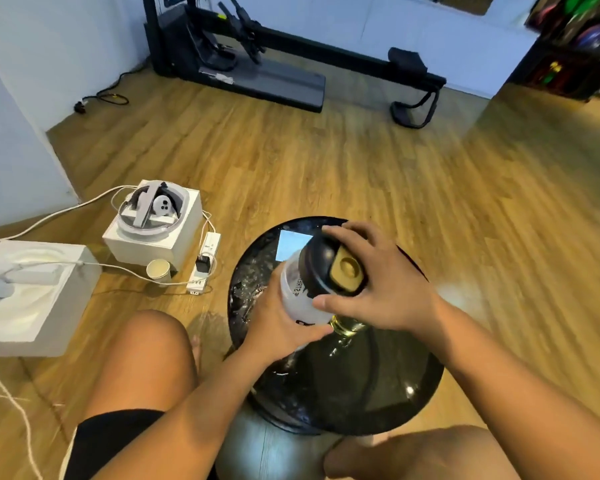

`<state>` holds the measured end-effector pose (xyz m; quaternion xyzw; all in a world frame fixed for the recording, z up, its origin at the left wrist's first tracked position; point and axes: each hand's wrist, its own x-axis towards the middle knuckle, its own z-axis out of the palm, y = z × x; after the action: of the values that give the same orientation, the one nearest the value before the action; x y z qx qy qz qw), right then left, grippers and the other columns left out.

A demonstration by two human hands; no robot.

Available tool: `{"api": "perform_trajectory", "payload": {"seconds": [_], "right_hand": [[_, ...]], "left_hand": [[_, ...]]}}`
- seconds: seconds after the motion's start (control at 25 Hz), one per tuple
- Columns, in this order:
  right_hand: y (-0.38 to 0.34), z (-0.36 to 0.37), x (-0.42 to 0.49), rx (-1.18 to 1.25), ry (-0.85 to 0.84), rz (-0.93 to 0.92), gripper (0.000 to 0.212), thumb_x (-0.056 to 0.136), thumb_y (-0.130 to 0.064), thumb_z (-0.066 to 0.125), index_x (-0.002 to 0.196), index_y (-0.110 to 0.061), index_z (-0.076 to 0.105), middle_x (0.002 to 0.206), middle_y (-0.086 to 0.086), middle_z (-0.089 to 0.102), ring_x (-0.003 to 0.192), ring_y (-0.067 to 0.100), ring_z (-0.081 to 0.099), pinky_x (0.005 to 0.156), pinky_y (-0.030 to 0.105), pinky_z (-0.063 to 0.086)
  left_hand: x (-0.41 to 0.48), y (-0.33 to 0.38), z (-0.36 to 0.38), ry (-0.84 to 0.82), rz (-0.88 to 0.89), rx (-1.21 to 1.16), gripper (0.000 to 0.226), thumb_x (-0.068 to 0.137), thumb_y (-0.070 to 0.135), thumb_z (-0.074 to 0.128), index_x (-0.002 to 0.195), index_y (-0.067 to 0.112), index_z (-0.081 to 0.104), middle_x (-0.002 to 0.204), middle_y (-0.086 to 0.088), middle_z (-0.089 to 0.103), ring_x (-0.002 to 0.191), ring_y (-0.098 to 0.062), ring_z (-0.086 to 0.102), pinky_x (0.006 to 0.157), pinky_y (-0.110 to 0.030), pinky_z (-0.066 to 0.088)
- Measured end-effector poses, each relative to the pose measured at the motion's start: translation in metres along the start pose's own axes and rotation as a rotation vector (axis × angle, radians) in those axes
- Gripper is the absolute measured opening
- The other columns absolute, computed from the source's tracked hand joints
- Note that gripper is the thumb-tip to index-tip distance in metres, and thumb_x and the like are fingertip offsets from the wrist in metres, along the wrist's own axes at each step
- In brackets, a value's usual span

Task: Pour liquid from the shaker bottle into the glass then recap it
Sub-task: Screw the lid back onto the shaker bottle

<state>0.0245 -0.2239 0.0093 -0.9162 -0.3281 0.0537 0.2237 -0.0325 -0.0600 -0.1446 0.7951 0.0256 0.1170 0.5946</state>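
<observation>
- Shaker bottle (293, 289), clear with a black lid (321, 268), stands above the round black table (413, 386).
- Left hand (278, 323) wraps the bottle's body at its 7 o'clock.
- Right hand (381, 282) clasps the lid at 3 o'clock.
- Glass (347, 327) of yellowish liquid sits beneath the right hand, mostly hidden.

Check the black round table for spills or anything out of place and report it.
The black table looks wet: droplets and smears glisten on its left side near the left hand. The shaker bottle is held above it, the right hand on its lid.
</observation>
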Motion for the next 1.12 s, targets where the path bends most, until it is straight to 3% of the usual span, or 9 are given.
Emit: {"api": "perform_trajectory", "payload": {"seconds": [0.08,0.2,0.4,0.52,0.68,0.8,0.92,1.04,1.12], "right_hand": [[-0.007,0.007,0.007,-0.062,-0.079,-0.014,0.098,0.061,-0.072,0.073,0.145,-0.043,0.032,0.146,-0.007,0.026,0.131,0.020,0.035,0.106,0.041,0.039],[-0.010,0.014,0.016,-0.145,-0.156,-0.057,0.098,0.063,-0.071,0.073,0.146,-0.041,0.030,0.148,-0.002,0.024,0.130,0.026,0.035,0.106,0.043,0.038],[-0.013,0.012,0.031,-0.287,-0.261,-0.194,0.099,0.064,-0.068,0.075,0.146,-0.030,0.034,0.151,0.002,0.028,0.128,0.029,0.036,0.103,0.044,0.041],[-0.016,0.007,0.040,-0.414,-0.307,-0.325,0.098,0.067,-0.073,0.068,0.145,-0.025,0.035,0.151,0.002,0.033,0.128,0.028,0.039,0.098,0.044,0.045],[-0.013,0.004,0.045,-0.507,-0.336,-0.428,0.089,0.073,-0.077,0.059,0.146,-0.031,0.035,0.147,0.007,0.037,0.122,0.028,0.045,0.095,0.041,0.046],[-0.014,0.017,0.039,-0.383,-0.219,-0.314,0.086,0.069,-0.073,0.066,0.141,-0.030,0.044,0.140,0.005,0.044,0.112,0.028,0.050,0.092,0.040,0.046],[-0.020,0.032,0.030,-0.333,-0.067,-0.104,0.089,0.061,-0.078,0.055,0.137,-0.033,0.045,0.132,0.001,0.048,0.109,0.029,0.052,0.087,0.039,0.047],[-0.028,0.040,0.027,-0.335,-0.005,0.074,0.092,0.058,-0.080,0.047,0.138,-0.036,0.040,0.133,0.002,0.046,0.113,0.032,0.049,0.086,0.041,0.048],[-0.035,0.047,0.027,-0.357,0.024,0.165,0.089,0.060,-0.080,0.047,0.137,-0.036,0.038,0.129,0.005,0.047,0.111,0.034,0.049,0.081,0.041,0.047]], "left_hand": [[-0.002,0.000,-0.004,0.002,-0.020,0.019,0.117,0.048,0.056,0.094,0.141,0.060,0.023,0.133,0.042,0.045,0.125,0.011,0.048,0.095,-0.019,0.046],[-0.001,-0.004,-0.005,-0.018,-0.062,0.036,0.113,0.044,0.054,0.095,0.133,0.066,0.026,0.125,0.039,0.051,0.117,0.014,0.052,0.088,-0.010,0.046],[0.005,-0.007,-0.010,-0.084,-0.080,0.040,0.116,0.043,0.055,0.093,0.141,0.040,0.034,0.125,0.013,0.061,0.116,-0.006,0.060,0.097,-0.037,0.054],[0.009,-0.007,-0.018,-0.133,-0.048,0.059,0.114,0.045,0.054,0.094,0.140,0.034,0.035,0.125,0.011,0.060,0.117,-0.009,0.059,0.098,-0.040,0.053],[0.012,-0.005,-0.021,-0.155,-0.054,0.072,0.108,0.044,0.054,0.093,0.135,0.039,0.037,0.119,0.018,0.060,0.113,-0.001,0.060,0.096,-0.034,0.054],[0.011,-0.006,-0.019,-0.133,-0.064,0.056,0.108,0.046,0.050,0.093,0.137,0.039,0.036,0.119,0.016,0.062,0.110,-0.001,0.061,0.093,-0.031,0.055],[0.006,0.000,-0.007,-0.059,-0.123,0.011,0.105,0.048,0.041,0.096,0.133,0.047,0.035,0.118,0.017,0.062,0.106,0.009,0.060,0.085,-0.017,0.051],[0.008,-0.001,-0.002,-0.038,-0.144,-0.051,0.111,0.051,0.019,0.100,0.120,0.072,0.030,0.112,0.030,0.063,0.102,0.024,0.055,0.078,0.001,0.044],[0.011,-0.002,-0.006,-0.073,-0.129,-0.082,0.118,0.051,0.007,0.099,0.126,0.067,0.030,0.112,0.042,0.059,0.104,0.029,0.050,0.080,0.005,0.040]]}}
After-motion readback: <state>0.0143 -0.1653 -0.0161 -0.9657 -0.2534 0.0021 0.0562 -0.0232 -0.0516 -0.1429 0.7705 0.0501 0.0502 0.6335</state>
